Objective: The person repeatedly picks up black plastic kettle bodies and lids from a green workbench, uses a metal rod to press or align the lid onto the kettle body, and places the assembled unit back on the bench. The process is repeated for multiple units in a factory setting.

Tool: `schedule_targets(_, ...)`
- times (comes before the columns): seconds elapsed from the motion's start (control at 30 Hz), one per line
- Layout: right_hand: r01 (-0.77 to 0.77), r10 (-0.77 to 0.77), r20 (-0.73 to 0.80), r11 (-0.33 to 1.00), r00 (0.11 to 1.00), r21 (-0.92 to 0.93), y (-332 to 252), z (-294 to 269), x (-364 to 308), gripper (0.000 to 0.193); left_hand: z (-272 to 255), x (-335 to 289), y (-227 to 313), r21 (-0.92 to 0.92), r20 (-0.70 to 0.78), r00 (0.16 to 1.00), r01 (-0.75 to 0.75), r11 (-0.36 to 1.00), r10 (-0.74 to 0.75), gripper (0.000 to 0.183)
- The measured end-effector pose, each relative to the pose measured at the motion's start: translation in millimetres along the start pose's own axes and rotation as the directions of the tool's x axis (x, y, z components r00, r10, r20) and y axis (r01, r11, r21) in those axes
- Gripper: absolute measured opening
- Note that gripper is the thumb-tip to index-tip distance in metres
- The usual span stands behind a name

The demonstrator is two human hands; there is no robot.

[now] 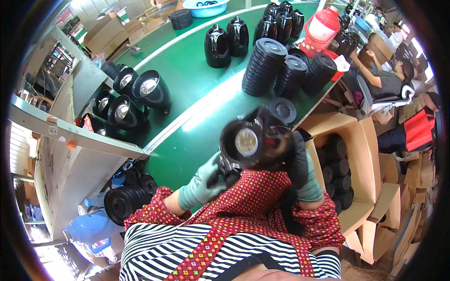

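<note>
Between both hands I hold a glossy black jug [246, 142], tipped so that its round opening and pale inside show. Motion blurs its right side. My left hand [204, 185], in a pale green glove with dark fingers, is closed on the jug's near left side, by what looks like the handle. On the other side, my right hand [303, 168], gloved likewise, presses its dark fingers against the body. Just beyond the jug a flat round black lid [282, 110] lies on the green table [187, 126].
Stacked black lids [264, 68] and several upright black jugs [217, 47] stand farther back. Open-topped black jugs [152, 89] sit at left. A red-and-white container [322, 28] is at far right. A cardboard box [363, 154] of dark round pieces stands right; a person [391, 77] sits beyond.
</note>
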State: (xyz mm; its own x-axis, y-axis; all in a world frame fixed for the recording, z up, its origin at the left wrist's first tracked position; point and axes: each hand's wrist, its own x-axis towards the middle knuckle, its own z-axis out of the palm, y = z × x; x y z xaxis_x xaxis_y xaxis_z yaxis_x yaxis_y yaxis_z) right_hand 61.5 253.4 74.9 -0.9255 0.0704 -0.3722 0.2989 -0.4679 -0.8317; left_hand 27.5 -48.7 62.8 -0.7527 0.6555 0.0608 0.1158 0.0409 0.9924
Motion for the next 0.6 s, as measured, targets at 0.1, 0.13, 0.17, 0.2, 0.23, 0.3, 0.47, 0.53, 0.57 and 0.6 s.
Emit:
schedule_targets(0.1, -0.023, 0.024, -0.013, 0.994, 1.0, 0.109, 22.7, 17.0, 30.8, 0.069, -37.5, 20.7, 1.2, -0.127, -0.21, 0.975, 0.05, 0.991, -0.076, 0.039)
schedule_targets(0.13, 0.04, -0.037, -0.115, 0.999, 0.993, 0.026, 37.3, 17.1, 37.2, 0.065, -47.2, 41.7, -4.3, -0.198, -0.285, 0.956, 0.011, 0.98, -0.069, 0.038)
schedule_targets(0.17, 0.108, -0.117, -0.111, 0.991, 0.987, -0.082, 56.2, 10.8, 44.7, 0.059, -69.7, 66.8, -27.7, -0.055, -0.355, 0.934, 0.024, 0.998, -0.042, 0.037)
schedule_targets(0.2, 0.108, -0.118, -0.088, 0.988, 0.989, -0.112, 79.7, -2.1, 50.2, 0.055, -88.6, 97.5, -48.2, -0.051, -0.468, 0.883, 0.011, 0.999, -0.034, 0.035)
schedule_targets(0.23, 0.104, -0.113, -0.053, 0.984, 0.992, -0.141, 100.1, -10.4, 52.1, 0.052, -114.9, 123.3, -65.7, -0.024, -0.557, 0.83, -0.024, 0.999, 0.006, 0.035)
schedule_targets(0.3, 0.35, -0.336, 0.102, 0.873, 0.936, -0.34, 122.2, -9.9, 47.9, 0.047, -170.5, 173.6, -98.7, 0.068, -0.661, 0.747, -0.035, 0.997, 0.072, 0.032)
schedule_targets(0.47, 0.472, -0.368, 0.296, 0.663, 0.882, -0.581, 103.3, 15.4, 30.1, 0.048, -298.0, 244.6, -150.3, 0.649, -0.675, 0.664, 0.327, 0.687, 0.322, 0.046)
schedule_targets(0.53, 0.462, -0.396, 0.257, 0.611, 0.882, -0.643, 100.7, 6.6, 29.3, 0.046, -266.4, 274.2, -136.2, 0.525, -0.644, 0.765, 0.457, 0.718, -0.015, 0.038)
schedule_targets(0.57, 0.481, -0.406, 0.27, 0.628, 0.873, -0.612, 104.8, 5.0, 31.5, 0.044, -266.9, 276.3, -135.3, 0.624, -0.671, 0.727, 0.447, 0.641, 0.147, 0.042)
schedule_targets(0.6, 0.483, -0.371, 0.311, 0.629, 0.875, -0.609, 102.6, 15.4, 34.8, 0.044, -319.8, 254.1, -160.7, 0.767, -0.585, 0.691, 0.302, 0.566, 0.424, 0.054)
